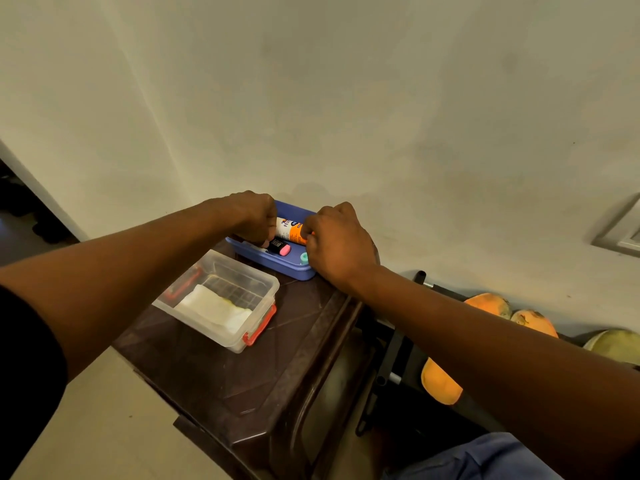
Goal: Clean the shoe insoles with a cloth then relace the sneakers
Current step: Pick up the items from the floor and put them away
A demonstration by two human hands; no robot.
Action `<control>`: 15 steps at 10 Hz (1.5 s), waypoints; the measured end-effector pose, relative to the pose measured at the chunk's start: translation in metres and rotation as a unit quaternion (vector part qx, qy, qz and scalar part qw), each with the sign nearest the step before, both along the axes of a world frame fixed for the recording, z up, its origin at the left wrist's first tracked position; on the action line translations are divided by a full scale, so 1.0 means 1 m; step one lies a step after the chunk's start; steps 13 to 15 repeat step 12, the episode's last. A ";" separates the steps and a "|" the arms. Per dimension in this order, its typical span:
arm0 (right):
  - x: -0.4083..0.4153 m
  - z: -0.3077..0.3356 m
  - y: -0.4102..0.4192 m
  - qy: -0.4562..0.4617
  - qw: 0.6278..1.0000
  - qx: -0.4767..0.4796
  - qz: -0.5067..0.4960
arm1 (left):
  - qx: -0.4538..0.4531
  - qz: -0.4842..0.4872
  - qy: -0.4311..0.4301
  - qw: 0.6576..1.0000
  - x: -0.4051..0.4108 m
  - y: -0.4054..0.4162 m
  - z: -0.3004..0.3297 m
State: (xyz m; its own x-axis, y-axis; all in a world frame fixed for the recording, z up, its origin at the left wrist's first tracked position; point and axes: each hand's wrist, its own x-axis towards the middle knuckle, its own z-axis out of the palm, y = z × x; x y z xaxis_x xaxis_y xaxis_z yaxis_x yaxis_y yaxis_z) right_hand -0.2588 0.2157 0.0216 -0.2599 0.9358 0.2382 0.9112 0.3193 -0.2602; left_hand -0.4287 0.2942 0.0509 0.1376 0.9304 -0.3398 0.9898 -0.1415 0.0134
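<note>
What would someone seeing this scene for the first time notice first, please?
Both hands meet over a blue tray against the wall: the left hand and right hand curl around an orange-and-white tube. Nearer, on the dark brown table, a clear box with red clips holds a white cloth.

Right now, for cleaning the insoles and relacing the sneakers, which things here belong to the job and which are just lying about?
For the job:
white cloth in the clear box
orange insoles on the black rack

Lying about:
blue tray, which both hands reach into
white-and-orange tube
pink-capped stick
</note>
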 end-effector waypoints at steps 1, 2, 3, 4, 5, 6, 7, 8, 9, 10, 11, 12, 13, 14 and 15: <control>0.001 -0.001 0.000 0.003 1.000 0.003 0.002 | 0.070 0.000 0.003 0.998 -0.003 -0.003 -0.005; 0.001 -0.001 0.001 0.004 1.000 0.002 0.002 | 0.113 0.005 -0.001 0.994 -0.006 -0.004 -0.002; 0.001 -0.002 0.002 0.002 1.000 0.004 -0.001 | 0.097 0.016 0.013 0.995 -0.008 -0.005 0.002; 0.000 -0.002 0.002 0.002 1.000 0.000 -0.001 | 0.087 0.017 0.043 0.995 -0.006 -0.008 0.001; 0.001 -0.003 0.003 0.005 1.000 0.004 0.002 | 0.109 0.025 0.041 0.993 -0.005 -0.010 -0.001; 0.001 -0.004 0.005 0.002 1.000 0.003 0.000 | 0.126 0.035 0.024 0.991 -0.005 -0.012 -0.001; 0.000 -0.006 0.006 0.008 1.000 0.005 -0.007 | 0.117 0.039 0.001 0.992 -0.005 -0.014 -0.004; 0.000 -0.005 0.006 0.003 1.000 0.004 -0.008 | 0.109 0.042 -0.015 0.993 -0.006 -0.014 -0.007; 0.000 -0.005 0.007 0.001 1.000 0.003 -0.011 | 0.111 0.045 -0.020 0.993 -0.005 -0.014 -0.007; 0.001 -0.007 0.007 0.000 1.000 0.007 -0.010 | 0.109 0.048 -0.034 0.992 -0.006 -0.015 -0.007; 0.002 -0.009 0.010 0.008 1.000 -0.001 -0.004 | 0.119 0.046 -0.036 0.991 -0.009 -0.017 -0.006; 0.009 -0.004 0.013 0.046 0.999 -0.015 0.010 | 0.157 0.054 -0.059 0.984 -0.014 -0.023 -0.003; 0.009 -0.004 0.013 0.046 0.999 -0.015 0.010 | 0.157 0.054 -0.059 0.984 -0.014 -0.023 -0.003; 0.009 -0.004 0.013 0.046 0.999 -0.015 0.010 | 0.157 0.054 -0.059 0.984 -0.014 -0.023 -0.003; 0.009 -0.004 0.013 0.046 0.999 -0.015 0.010 | 0.157 0.054 -0.059 0.984 -0.014 -0.023 -0.003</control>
